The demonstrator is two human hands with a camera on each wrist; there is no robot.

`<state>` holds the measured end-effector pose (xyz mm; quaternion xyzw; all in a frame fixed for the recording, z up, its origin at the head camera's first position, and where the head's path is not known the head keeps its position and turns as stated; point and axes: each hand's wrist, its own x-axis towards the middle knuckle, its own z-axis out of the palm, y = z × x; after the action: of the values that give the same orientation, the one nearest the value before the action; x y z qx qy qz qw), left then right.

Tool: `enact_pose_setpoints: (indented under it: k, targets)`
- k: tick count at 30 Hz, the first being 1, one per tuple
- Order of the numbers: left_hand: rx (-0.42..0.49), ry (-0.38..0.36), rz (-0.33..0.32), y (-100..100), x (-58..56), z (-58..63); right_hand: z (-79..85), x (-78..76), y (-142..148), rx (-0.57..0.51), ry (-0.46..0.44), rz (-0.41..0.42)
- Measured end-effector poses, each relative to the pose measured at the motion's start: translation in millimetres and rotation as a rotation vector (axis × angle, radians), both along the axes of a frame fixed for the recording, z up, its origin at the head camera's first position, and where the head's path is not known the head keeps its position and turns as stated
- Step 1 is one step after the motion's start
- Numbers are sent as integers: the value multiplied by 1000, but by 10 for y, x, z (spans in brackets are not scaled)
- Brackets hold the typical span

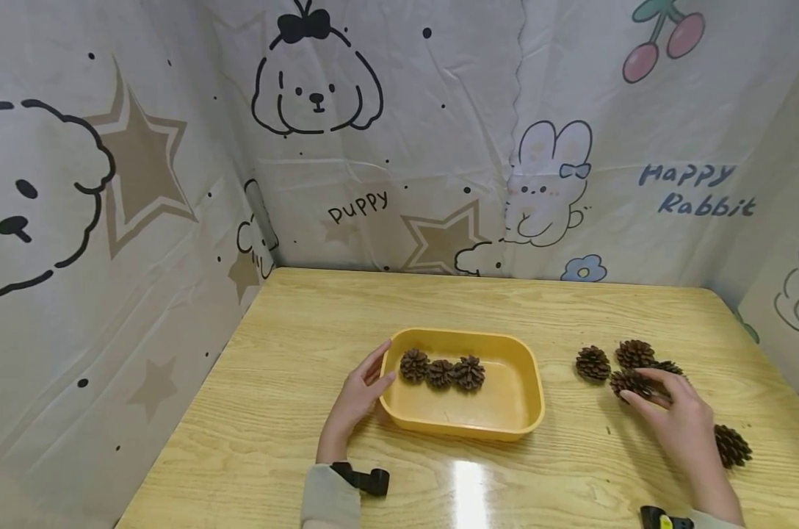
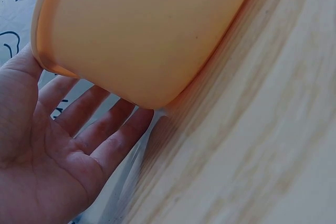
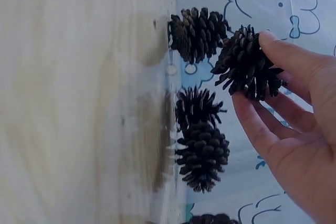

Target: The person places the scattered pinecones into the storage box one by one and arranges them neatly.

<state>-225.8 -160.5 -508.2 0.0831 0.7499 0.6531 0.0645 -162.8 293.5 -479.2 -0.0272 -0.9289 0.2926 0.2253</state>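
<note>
A yellow plastic tray (image 1: 462, 425) stands on the table with three pine cones (image 1: 440, 374) grouped at its back left. My left hand (image 1: 356, 397) holds the tray's left end, thumb at the rim and fingers along the outer wall (image 2: 142, 30). On the right, my right hand (image 1: 684, 415) pinches a dark brown pine cone (image 3: 245, 64) between thumb and fingertips. In the right wrist view this cone is clear of the table. Close by lie other cones: one to the left (image 1: 593, 364), one behind (image 1: 634, 353) and one partly hidden by the fingers (image 1: 668, 366).
One more pine cone (image 1: 732, 446) lies beside the right wrist, partly covered by it. The light wooden table (image 1: 294, 323) meets a printed cloth (image 1: 432, 147) at its back and left sides. Both wrists wear black camera straps (image 1: 363, 479).
</note>
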Motion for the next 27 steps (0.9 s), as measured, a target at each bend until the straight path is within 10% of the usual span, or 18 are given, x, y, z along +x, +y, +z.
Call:
enact_pose_setpoints:
  k: [27]
  targets:
    - [23, -3, -4, -13, 6, -2, 164, -201, -627, -54, 127, 212]
